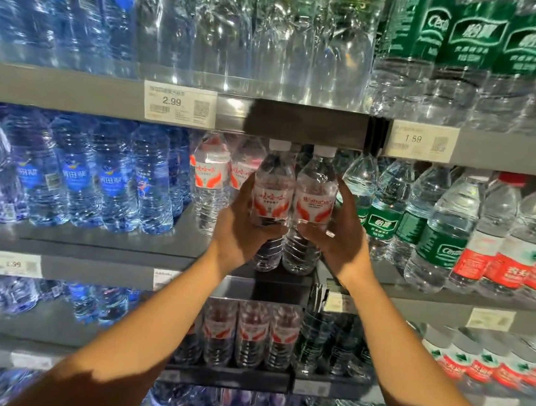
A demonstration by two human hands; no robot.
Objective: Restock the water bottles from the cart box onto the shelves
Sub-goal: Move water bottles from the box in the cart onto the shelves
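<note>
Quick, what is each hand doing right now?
Left hand: grips the left white-capped bottle.
Right hand: grips the right white-capped bottle.

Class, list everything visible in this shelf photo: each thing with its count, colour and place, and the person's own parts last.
Held bottles: two, clear, red-and-white labels, white caps, middle shelf centre.
Blue-labelled bottles: many, left side.
Green-labelled bottles: many, right of centre.
Red-labelled bottles: several, far right.
Large clear bottles: several, top shelf centre.
Price tags: several, white, shelf edges.
Shelves: grey, stacked rows.
Left hand: grips left bottle.
Right hand: grips right bottle.
</note>
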